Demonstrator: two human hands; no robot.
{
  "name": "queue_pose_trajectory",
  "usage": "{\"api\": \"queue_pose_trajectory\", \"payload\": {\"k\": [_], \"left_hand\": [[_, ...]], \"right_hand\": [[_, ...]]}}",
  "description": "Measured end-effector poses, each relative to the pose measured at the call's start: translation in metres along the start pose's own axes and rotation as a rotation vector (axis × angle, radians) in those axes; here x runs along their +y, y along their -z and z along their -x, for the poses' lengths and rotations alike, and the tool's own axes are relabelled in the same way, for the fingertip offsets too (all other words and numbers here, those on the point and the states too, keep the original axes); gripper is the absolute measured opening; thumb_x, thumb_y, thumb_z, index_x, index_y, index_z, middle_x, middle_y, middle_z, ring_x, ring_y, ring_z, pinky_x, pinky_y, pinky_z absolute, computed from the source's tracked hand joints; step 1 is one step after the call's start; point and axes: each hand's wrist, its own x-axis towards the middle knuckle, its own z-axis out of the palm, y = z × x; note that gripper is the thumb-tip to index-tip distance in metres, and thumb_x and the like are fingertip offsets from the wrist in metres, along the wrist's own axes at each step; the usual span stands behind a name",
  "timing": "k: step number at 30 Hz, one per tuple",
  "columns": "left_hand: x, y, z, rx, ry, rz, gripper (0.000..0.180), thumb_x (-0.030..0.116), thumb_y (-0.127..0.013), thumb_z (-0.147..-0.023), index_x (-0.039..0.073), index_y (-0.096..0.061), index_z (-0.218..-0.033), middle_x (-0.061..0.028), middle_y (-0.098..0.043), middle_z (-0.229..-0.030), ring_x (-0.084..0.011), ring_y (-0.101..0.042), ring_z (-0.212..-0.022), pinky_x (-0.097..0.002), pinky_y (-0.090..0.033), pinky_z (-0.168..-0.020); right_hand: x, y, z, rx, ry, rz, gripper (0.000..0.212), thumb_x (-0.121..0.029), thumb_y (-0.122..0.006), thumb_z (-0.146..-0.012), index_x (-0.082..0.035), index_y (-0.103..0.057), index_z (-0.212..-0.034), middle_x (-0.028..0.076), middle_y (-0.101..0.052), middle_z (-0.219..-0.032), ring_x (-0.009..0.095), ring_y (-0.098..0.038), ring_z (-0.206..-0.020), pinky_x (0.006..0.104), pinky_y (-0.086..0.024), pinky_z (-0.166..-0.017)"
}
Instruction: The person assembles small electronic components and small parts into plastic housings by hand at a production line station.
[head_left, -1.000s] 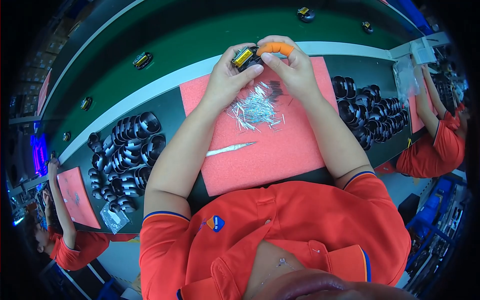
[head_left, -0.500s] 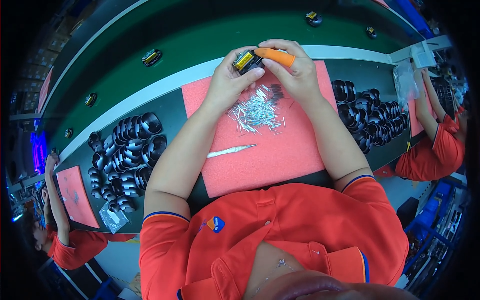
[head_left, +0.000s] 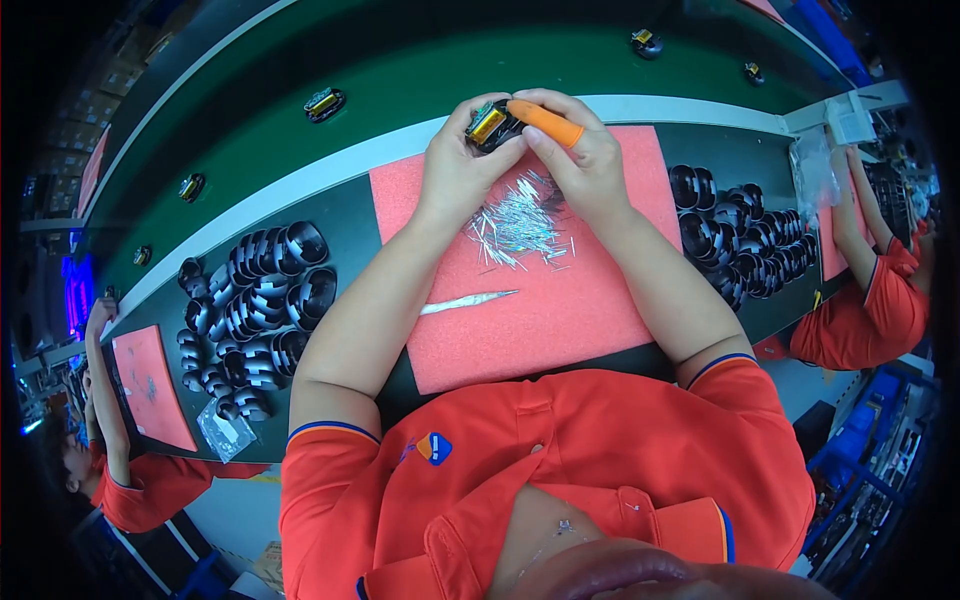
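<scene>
Over the far edge of a pink foam mat (head_left: 560,330), my left hand (head_left: 452,168) holds a small black rounded housing with a yellow-wrapped block and a green circuit board (head_left: 487,124). Its thumb lies along the near side of the part. My right hand (head_left: 590,168) grips the right side of the same part, its index finger in an orange finger cot (head_left: 548,122). Its fingertips hide that side. Just below the hands is a loose pile of thin silvery pins (head_left: 518,225). A pointed tool with a white wrapped handle (head_left: 468,301) lies nearer, by my left forearm.
Black curved shells stand in nested rows at left (head_left: 268,300) and right (head_left: 745,240). Beyond a pale rail runs a green conveyor belt (head_left: 450,55) carrying similar assemblies (head_left: 325,104). A clear bag (head_left: 226,430) lies at left. Co-workers in red sit on both sides.
The assemblies on the belt have moved to the right. My right hand has shifted slightly inward and nearer, with the part still between both hands. The whole view has shifted a little.
</scene>
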Motion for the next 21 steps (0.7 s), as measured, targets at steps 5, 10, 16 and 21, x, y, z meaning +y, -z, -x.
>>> {"api": "queue_pose_trajectory", "payload": {"k": [5,10,16,21], "left_hand": [[0.005,0.001,-0.001,0.034,0.046,-0.105,0.046,0.006,-0.069,-0.082,0.0,-0.049,-0.123,-0.0062,-0.058,-0.101,-0.0103,-0.059,-0.089,-0.0212,-0.051,-0.074],[0.01,0.001,-0.006,0.124,-0.034,-0.268,0.051,0.02,-0.075,-0.077,0.001,-0.048,-0.115,-0.0145,-0.06,-0.109,-0.0179,-0.063,-0.094,-0.0293,-0.052,-0.079],[0.013,0.016,-0.057,0.036,-0.113,-0.913,0.054,0.033,-0.077,-0.072,0.003,-0.054,-0.111,-0.0192,-0.063,-0.101,-0.0303,-0.065,-0.093,-0.036,-0.051,-0.08],[0.0,0.045,-0.105,0.044,-0.164,-1.218,0.05,0.037,-0.075,-0.074,0.002,-0.064,-0.108,-0.0178,-0.067,-0.1,-0.0291,-0.065,-0.094,-0.0377,-0.05,-0.084]], "right_hand": [[-0.003,0.0,-0.005,-0.023,0.043,0.114,0.026,-0.009,-0.058,-0.089,0.0,-0.062,-0.114,0.011,-0.06,-0.117,0.02,-0.057,-0.109,0.0293,-0.044,-0.094],[-0.005,0.022,-0.013,0.163,-0.213,-0.097,0.036,-0.014,-0.056,-0.092,-0.003,-0.054,-0.126,0.009,-0.058,-0.121,0.015,-0.058,-0.105,0.0297,-0.043,-0.094],[-0.011,0.094,-0.014,0.123,-0.423,-0.184,0.043,-0.026,-0.053,-0.094,-0.001,-0.05,-0.129,0.01,-0.061,-0.117,0.014,-0.059,-0.097,0.0283,-0.043,-0.092],[-0.002,0.166,0.011,0.145,-0.543,0.07,0.043,-0.032,-0.05,-0.095,-0.004,-0.053,-0.127,0.007,-0.063,-0.11,0.013,-0.058,-0.092,0.0253,-0.043,-0.086]]}}
